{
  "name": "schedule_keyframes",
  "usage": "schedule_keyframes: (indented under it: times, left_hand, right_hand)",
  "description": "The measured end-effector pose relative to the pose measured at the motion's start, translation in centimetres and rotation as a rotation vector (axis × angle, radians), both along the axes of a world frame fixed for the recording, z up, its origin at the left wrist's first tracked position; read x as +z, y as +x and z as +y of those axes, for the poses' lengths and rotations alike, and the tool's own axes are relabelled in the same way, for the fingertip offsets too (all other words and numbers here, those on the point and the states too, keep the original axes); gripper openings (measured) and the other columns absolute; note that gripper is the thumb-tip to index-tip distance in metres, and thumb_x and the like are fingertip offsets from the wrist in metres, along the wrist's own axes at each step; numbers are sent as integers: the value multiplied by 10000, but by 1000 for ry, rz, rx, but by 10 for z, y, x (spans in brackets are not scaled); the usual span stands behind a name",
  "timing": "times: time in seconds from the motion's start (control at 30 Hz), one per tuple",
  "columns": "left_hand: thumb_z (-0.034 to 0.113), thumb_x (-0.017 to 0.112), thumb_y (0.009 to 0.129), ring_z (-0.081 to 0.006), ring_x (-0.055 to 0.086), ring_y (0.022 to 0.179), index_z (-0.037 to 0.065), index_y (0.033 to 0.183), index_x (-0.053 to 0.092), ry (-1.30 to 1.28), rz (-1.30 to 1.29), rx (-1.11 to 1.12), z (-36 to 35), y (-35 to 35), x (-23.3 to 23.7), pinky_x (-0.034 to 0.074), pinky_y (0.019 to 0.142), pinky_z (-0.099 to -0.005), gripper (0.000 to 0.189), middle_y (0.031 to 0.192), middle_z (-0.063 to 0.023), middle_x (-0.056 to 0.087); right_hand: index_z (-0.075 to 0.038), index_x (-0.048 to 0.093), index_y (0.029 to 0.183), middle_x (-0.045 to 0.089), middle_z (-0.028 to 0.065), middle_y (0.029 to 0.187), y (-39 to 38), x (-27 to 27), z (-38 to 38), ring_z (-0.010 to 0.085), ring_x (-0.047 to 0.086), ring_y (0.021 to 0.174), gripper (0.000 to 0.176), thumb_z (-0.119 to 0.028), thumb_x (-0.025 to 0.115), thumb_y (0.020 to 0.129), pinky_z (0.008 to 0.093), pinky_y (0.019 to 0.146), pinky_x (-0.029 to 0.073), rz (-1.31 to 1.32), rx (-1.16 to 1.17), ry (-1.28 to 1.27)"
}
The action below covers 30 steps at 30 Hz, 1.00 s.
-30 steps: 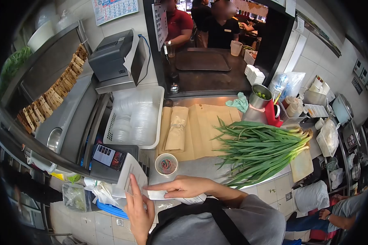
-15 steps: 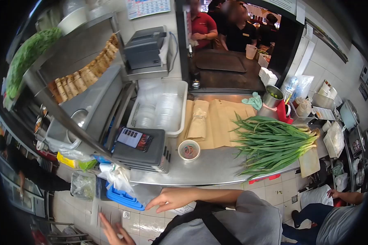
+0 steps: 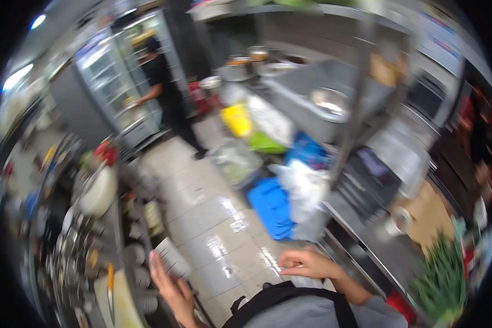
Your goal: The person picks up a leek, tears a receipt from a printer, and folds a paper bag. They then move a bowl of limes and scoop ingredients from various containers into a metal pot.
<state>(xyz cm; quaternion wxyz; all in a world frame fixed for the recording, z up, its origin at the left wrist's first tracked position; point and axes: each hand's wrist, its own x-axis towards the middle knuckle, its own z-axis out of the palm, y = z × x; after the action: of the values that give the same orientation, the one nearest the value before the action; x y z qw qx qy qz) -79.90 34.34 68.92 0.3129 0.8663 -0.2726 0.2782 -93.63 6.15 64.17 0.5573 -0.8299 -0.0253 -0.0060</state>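
My left hand (image 3: 172, 290) is open, its fingers stretched out, beside the left-hand counter and a white card-like piece (image 3: 172, 257). It holds nothing that I can see. My right hand (image 3: 309, 263) hangs in front of my apron with its fingers loosely bent and slightly apart, apparently holding nothing. Beyond it stands a blue plastic container or lid (image 3: 271, 208), beside a white plastic bag (image 3: 306, 188). To the right, the steel counter (image 3: 361, 240) carries a paper cup (image 3: 399, 221) and a bunch of green onions (image 3: 440, 279). The view is blurred by motion.
A tiled floor (image 3: 197, 218) runs ahead between two counters. At a glass-door fridge (image 3: 101, 82) stands a person in dark clothes (image 3: 164, 90). On the left, an orange-handled knife (image 3: 111, 281) lies on a cutting board (image 3: 123, 306). A grey tub (image 3: 290, 93) stands at right.
My view has swung left, from the counter to the aisle and fridge. The counter and green onions now sit at the right edge. My right hand's fingers are more bent.
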Motion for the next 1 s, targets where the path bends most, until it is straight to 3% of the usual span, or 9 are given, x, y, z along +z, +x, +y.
schedule_keyframes:
  times: [0.13,0.3,0.33,0.47,0.5,0.53,0.6,0.73,1.0]
  left_hand:
    - [-145,375,670,-363,466,982,-14,1262,415,17,-152,194,56,32,15,381,873,-370,608,1176,-237,408]
    - [-142,451,725,-233,543,837,31,1068,594,-242,-127,356,106,112,68,427,706,-273,411,969,-140,542]
    - [-123,476,761,-220,557,790,18,1027,609,-236,-322,371,118,138,79,434,700,-280,329,873,-112,571]
    - [-102,441,803,-138,561,796,8,1124,561,-394,-507,431,167,223,140,454,582,-237,359,1009,-111,564]
    - [-82,455,804,-143,541,878,15,1179,528,-381,-512,452,179,241,157,460,653,-221,394,1057,-102,558]
    - [-89,456,792,-132,543,866,26,1222,491,-246,-612,461,199,262,173,463,570,-200,446,1123,-109,526]
    - [-102,462,774,-153,558,854,46,1272,433,-412,-462,410,233,294,206,495,528,-216,521,1231,-119,446]
    - [-119,468,751,-179,613,723,50,1205,498,-280,-588,643,327,348,268,515,513,-250,486,1156,-137,517]
    - [-145,475,709,-176,640,682,63,1178,519,-368,-500,851,493,386,358,537,555,-262,515,1071,-121,589]
  right_hand:
    - [-23,611,855,608,16,695,50,-3,41,60,554,632,112,-76,664,772,206,582,443,15,-40,47]
    - [-11,652,882,596,108,758,113,11,59,203,582,673,129,-6,571,782,276,599,439,-82,59,-57]
    - [-13,656,871,589,110,752,124,8,60,209,577,670,140,11,556,775,281,598,435,-91,44,-57]
    - [-19,669,827,567,116,736,174,-22,57,224,559,662,193,60,511,747,288,589,420,-134,2,-75]
    - [-20,672,815,564,117,734,191,-27,55,225,555,661,205,69,504,739,288,587,416,-125,-13,-82]
    - [-21,676,814,560,105,732,209,-30,57,199,541,652,206,68,506,739,271,570,398,-142,-8,-71]
    - [-22,684,811,552,80,730,244,-33,59,149,513,634,207,65,511,738,239,536,362,-164,-2,-52]
    - [-25,678,805,569,117,739,332,-16,87,227,561,662,218,78,503,725,281,600,425,-155,119,-22]
    - [-35,669,872,567,100,810,446,8,180,208,562,711,236,76,495,757,266,638,434,-196,468,7]
